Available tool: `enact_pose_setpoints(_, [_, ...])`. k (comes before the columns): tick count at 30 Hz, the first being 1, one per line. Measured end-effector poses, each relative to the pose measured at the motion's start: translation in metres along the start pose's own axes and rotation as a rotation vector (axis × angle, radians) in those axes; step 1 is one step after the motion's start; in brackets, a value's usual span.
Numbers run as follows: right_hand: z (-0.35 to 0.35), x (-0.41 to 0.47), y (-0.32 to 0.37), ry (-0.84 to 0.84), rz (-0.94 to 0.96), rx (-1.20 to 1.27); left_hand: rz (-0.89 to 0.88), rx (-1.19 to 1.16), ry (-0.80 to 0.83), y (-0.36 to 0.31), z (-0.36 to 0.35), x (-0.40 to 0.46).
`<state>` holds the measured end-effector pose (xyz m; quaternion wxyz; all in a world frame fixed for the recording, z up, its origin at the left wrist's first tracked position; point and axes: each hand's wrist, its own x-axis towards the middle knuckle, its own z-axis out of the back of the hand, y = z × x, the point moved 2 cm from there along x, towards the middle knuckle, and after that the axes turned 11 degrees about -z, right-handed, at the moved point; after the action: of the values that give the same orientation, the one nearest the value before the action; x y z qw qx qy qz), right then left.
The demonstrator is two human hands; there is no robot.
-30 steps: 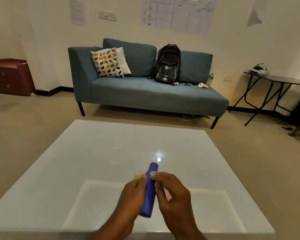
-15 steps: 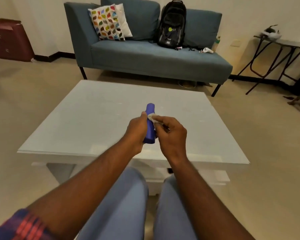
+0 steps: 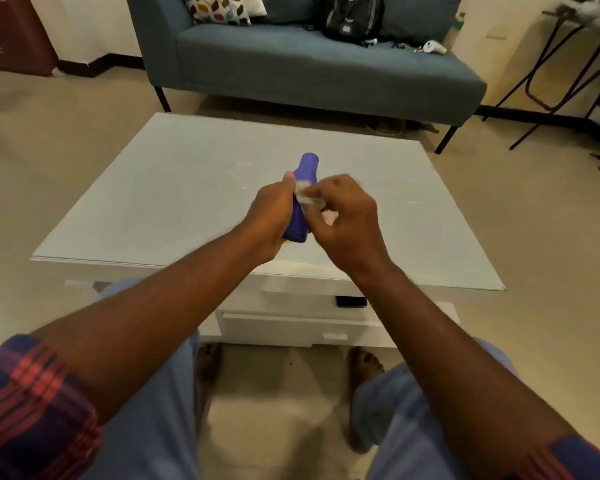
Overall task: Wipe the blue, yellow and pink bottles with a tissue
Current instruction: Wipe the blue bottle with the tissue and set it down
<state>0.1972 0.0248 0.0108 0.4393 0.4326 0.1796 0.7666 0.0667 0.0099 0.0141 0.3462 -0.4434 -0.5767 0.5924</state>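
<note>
My left hand [image 3: 270, 216] grips the blue bottle [image 3: 307, 168] around its body and holds it above the white table [image 3: 174, 188], cap end pointing away from me. My right hand [image 3: 349, 220] pinches a small white tissue [image 3: 303, 195] against the bottle's upper side. A sliver of pink [image 3: 330, 218] shows beside my right fingers, and a trace of yellow [image 3: 286, 241] under the bottle's base; both are mostly hidden by my hands.
A blue-grey sofa [image 3: 309, 64] with a black backpack [image 3: 352, 15] and patterned cushion [image 3: 215, 8] stands beyond the table. A black-legged side table [image 3: 575, 57] is at the right, a dark red cabinet [image 3: 11, 32] at the far left. My knees are at the table's near edge.
The camera has tilted down, bringing my arms and legs into view. Both hands stay on the blue bottle, and the tissue has shifted slightly along it.
</note>
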Motion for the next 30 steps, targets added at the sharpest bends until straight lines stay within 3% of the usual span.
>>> enact_pose_setpoints(3, [-0.013, -0.026, -0.021, 0.156, 0.129, 0.002, 0.044, 0.039, 0.069, 0.030, 0.009, -0.002])
enact_pose_setpoints(6, [-0.010, -0.017, -0.036, 0.112, -0.026, 0.092, 0.105, -0.061, 0.174, 0.047, 0.002, -0.004])
enact_pose_setpoints(10, [0.000, -0.002, -0.045, 0.028, -0.153, 0.135, 0.112, -0.127, 0.169, 0.042, -0.001, 0.005])
enact_pose_setpoints(14, [-0.024, -0.014, -0.026, 0.286, 0.057, 0.117, 0.227, -0.316, 0.039, 0.046, 0.014, 0.020])
enact_pose_setpoints(16, [-0.029, -0.015, -0.022, 0.338, 0.099, 0.103, 0.266, -0.344, 0.032, 0.048, 0.017, 0.023])
enact_pose_setpoints(20, [-0.022, 0.008, -0.041, 0.165, -0.152, 0.178, 0.298, -0.390, 0.112, 0.056, 0.017, 0.015])
enact_pose_setpoints(22, [-0.024, 0.011, -0.040, 0.189, -0.179, 0.182, 0.310, -0.447, 0.127, 0.056, 0.020, 0.012])
enact_pose_setpoints(26, [-0.036, -0.010, -0.010, 0.340, -0.025, 0.223, 0.327, -0.497, 0.097, 0.049, 0.035, 0.024])
enact_pose_setpoints(30, [-0.042, -0.025, 0.006, 0.310, 0.096, 0.157, 0.411, -0.508, 0.003, 0.045, 0.039, 0.022])
